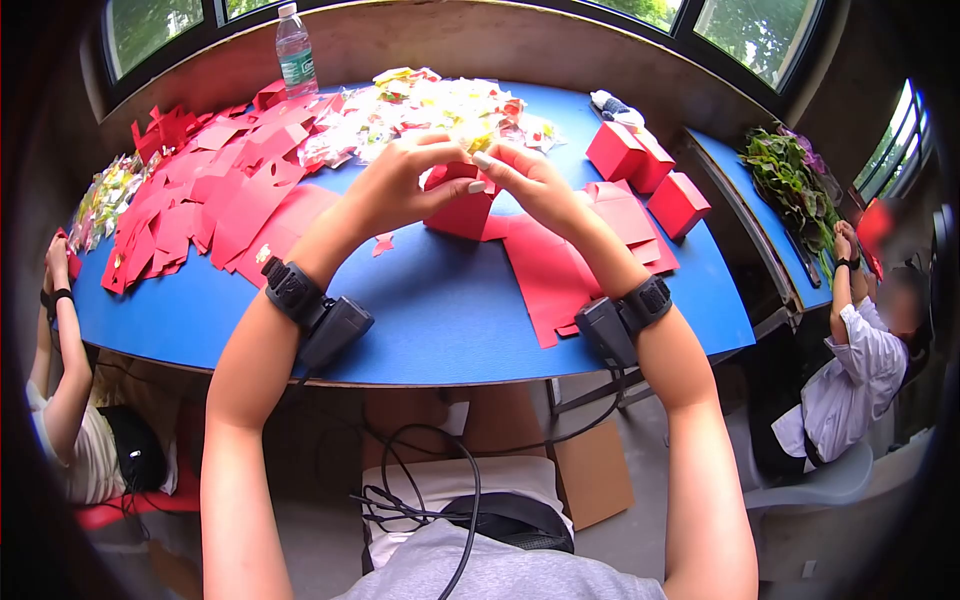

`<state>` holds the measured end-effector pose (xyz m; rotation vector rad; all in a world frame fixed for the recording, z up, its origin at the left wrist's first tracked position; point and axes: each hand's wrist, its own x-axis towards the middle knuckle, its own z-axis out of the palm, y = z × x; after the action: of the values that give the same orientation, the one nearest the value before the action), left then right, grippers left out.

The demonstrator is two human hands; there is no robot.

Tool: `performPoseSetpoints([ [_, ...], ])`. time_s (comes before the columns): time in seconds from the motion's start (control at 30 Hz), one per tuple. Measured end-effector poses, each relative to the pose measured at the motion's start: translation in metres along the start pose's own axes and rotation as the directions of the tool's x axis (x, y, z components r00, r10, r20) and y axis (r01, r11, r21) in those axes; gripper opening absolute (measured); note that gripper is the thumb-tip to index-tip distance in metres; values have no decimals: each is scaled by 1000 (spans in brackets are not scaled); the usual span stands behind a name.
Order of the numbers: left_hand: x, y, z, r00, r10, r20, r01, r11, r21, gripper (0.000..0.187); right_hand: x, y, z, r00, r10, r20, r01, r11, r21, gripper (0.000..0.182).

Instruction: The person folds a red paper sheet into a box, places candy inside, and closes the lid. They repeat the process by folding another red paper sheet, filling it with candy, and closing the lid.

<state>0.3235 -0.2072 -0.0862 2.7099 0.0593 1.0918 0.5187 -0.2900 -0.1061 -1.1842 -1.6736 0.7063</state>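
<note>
Both hands meet at the middle of the blue table, above an upright red paper box (pixel 462 214). My left hand (pixel 405 185) curves over the box's left side, its thumb across the upper part. My right hand (pixel 530 183) comes from the right, thumb and finger pinched near the box's top. Something small and yellowish (pixel 481 144) shows at the fingertips; whether it is held or lies behind them I cannot tell. Flat red paper pieces (pixel 545 265) lie under and beside my right forearm.
Blue table (pixel 430 340) bears heaped red cutouts (pixel 215 190), wrapped sweets (pixel 430 105), a water bottle (pixel 295 55) and finished-looking red boxes (pixel 679 205). People sit at left (pixel 70 400) and right (pixel 850 370). Leafy plants (pixel 790 175) lie on another table. Black cables hang below my wrists.
</note>
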Motion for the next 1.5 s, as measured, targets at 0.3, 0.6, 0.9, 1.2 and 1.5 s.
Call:
performPoseSetpoints([
  [0.3,-6,-21,7,942,-276,192,335,732,-593,25,3,4,2,988,111,110,-113,993,15,25],
  [0.6,-7,-24,15,906,-384,178,411,701,-582,25,0,4,7,981,152,121,-159,986,51,47],
  [0.9,-7,-6,29,862,-433,265,447,399,-801,26,-13,-21,-4,954,185,236,-217,969,117,63],
  [1.2,-8,-15,30,888,-455,70,299,454,-840,19,-7,-6,3,943,117,311,-232,902,365,78],
  [1.5,-4,-9,32,866,-500,11,234,387,-892,21,-3,-5,13,990,42,137,-76,964,253,73],
])
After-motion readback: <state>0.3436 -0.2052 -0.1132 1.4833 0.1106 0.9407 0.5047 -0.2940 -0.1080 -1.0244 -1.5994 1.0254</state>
